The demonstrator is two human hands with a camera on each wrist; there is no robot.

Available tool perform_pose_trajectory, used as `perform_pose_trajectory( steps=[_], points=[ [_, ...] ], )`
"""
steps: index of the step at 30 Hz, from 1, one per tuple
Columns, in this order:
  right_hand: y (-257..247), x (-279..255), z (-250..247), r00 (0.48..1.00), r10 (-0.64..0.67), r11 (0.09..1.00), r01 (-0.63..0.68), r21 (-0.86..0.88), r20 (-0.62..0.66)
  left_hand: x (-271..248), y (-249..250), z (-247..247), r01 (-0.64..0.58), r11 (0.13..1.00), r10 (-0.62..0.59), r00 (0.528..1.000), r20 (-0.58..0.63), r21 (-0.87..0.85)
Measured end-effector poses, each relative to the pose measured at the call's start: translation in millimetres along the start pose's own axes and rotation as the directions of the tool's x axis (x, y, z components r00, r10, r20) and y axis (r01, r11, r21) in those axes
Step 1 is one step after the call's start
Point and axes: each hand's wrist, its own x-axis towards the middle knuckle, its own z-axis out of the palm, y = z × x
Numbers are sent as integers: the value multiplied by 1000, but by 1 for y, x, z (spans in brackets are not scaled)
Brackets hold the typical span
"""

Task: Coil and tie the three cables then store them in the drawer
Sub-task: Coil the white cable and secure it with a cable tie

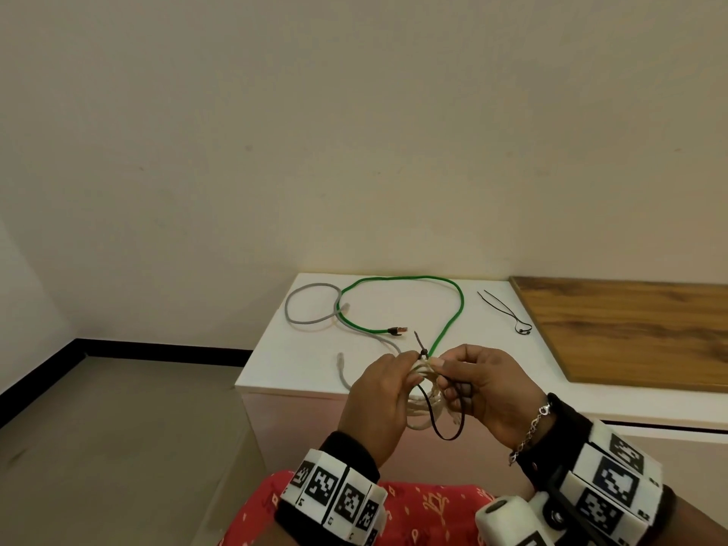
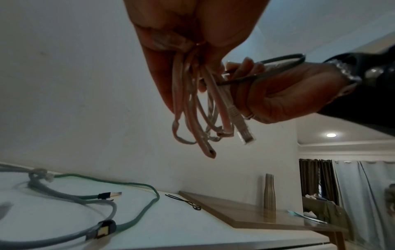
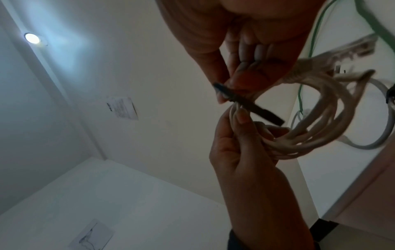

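Grey cable (image 1: 311, 309) lies loose at the cabinet's (image 1: 275, 348) far left, crossing the green cable (image 1: 457, 309). Left hand (image 1: 374, 403) pinches the coiled beige cable (image 1: 421, 411), held above the near edge. Right hand (image 1: 488, 392) pinches a black tie (image 1: 445, 431) looped through the coil. Spare ties (image 1: 508, 313) lie far right, beside a wooden board (image 1: 630, 329).

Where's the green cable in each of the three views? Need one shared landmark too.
Head: green cable loops across the white cabinet top, above the hands.
Left wrist: lower left, lying on the white top.
Right wrist: upper right edge.
Shared landmark: the coiled beige cable held in both hands.
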Motion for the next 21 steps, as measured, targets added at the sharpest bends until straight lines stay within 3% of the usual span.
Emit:
perform_pose_trajectory(
  steps=[4,13,21],
  points=[
    [2,1,-3,998,-40,998,38,-42,-39,0,2,-2,-58,994,51,996,68,95],
    [-1,7,-12,998,-54,968,63,-243,44,2,3,-9,-118,979,86,979,184,167],
    [3,15,-13,992,-101,977,113,-179,73,-2,7,-4,-159,982,135,970,202,105]
  ],
)
